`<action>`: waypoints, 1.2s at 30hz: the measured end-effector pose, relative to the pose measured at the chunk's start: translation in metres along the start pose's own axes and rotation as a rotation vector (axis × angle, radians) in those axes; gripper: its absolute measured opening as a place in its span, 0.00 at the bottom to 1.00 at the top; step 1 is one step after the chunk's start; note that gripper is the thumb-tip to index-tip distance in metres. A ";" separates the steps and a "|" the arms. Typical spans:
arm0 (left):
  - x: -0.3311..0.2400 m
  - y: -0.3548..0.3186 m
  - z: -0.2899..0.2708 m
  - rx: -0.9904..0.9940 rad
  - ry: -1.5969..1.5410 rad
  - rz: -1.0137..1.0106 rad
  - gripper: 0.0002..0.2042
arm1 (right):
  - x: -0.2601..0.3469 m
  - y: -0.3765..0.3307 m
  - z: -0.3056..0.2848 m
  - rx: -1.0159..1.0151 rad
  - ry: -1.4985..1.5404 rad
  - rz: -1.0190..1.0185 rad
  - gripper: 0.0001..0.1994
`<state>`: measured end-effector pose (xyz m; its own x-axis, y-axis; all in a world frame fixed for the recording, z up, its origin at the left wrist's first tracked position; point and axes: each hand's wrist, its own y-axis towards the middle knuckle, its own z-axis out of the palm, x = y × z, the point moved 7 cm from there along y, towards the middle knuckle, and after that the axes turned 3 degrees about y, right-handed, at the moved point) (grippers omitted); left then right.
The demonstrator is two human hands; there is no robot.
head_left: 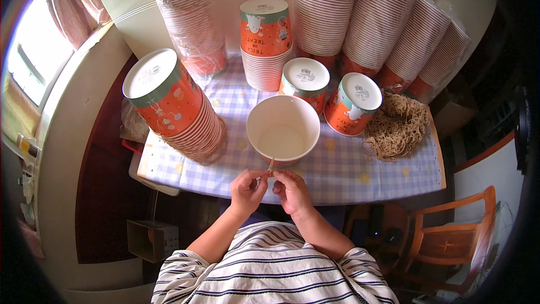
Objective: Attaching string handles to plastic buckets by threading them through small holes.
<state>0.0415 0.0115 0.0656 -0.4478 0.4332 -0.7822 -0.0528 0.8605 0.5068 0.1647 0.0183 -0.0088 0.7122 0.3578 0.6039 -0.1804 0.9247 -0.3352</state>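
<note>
At the open paper bucket's [283, 117] near rim, left hand [247, 190] and right hand [293, 192] pinch a beige cord [272, 164]. Step appears to be tying; next move likely calls for even tension.

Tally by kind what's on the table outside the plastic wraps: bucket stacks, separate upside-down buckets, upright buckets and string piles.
Upside-down bucket stacks: 2
Separate upside-down buckets: 2
Upright bucket: 1
String pile: 1
Total: 6
</note>
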 end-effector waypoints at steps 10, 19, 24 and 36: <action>0.034 -0.011 0.011 0.010 -0.351 -0.239 0.03 | 0.016 -0.002 0.022 -0.048 -0.154 -0.171 0.09; 0.036 -0.006 0.010 0.047 -0.560 -0.443 0.04 | 0.014 0.005 0.005 -0.092 -0.223 -0.198 0.06; 0.042 -0.009 0.013 0.082 -0.647 -0.517 0.06 | 0.022 0.002 0.006 -0.083 -0.334 -0.282 0.07; 0.030 -0.002 0.017 0.054 -0.800 -0.533 0.11 | 0.036 -0.004 0.004 -0.095 -0.694 -0.578 0.04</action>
<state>0.0436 0.0274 0.0352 0.3658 0.0191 -0.9305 -0.0227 0.9997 0.0116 0.1883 0.0276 0.0174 0.1001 -0.1325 0.9861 0.1568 0.9808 0.1159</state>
